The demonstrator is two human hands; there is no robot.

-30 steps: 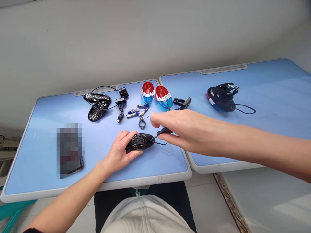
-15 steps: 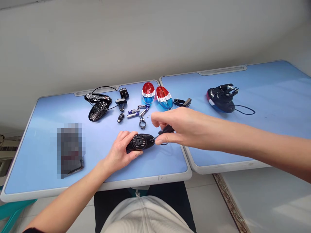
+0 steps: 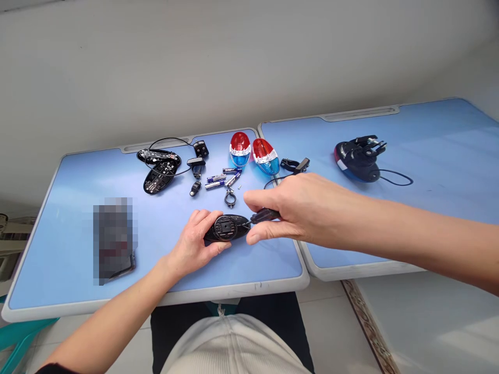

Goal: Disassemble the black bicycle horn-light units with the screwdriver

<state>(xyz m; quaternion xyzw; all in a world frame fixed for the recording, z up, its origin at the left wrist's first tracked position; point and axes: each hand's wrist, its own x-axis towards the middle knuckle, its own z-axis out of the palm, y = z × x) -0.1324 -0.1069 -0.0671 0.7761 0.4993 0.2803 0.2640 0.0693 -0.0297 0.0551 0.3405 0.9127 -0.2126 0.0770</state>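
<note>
My left hand [image 3: 194, 244] is closed around a black oval housing [image 3: 228, 228] that lies flat on the left blue table [image 3: 62, 228]. My right hand [image 3: 296, 208] pinches a small black screwdriver [image 3: 264, 214] between thumb and fingers. Its tip meets the right end of the housing. A thin black cable [image 3: 278, 179] runs from behind my right hand toward a black clamp [image 3: 295, 165].
Farther back lie two oval circuit boards [image 3: 158, 167], small black parts [image 3: 197, 165], several batteries [image 3: 222, 178], a metal ring [image 3: 229, 197] and two red-and-blue lenses [image 3: 253, 150]. A blurred phone [image 3: 114, 241] lies left. An assembled light [image 3: 356, 157] sits on the right table [image 3: 429, 156].
My right hand drew in closer to the housing and tightened on the screwdriver, whose tip now sits at the housing's right end. My left hand kept its hold.
</note>
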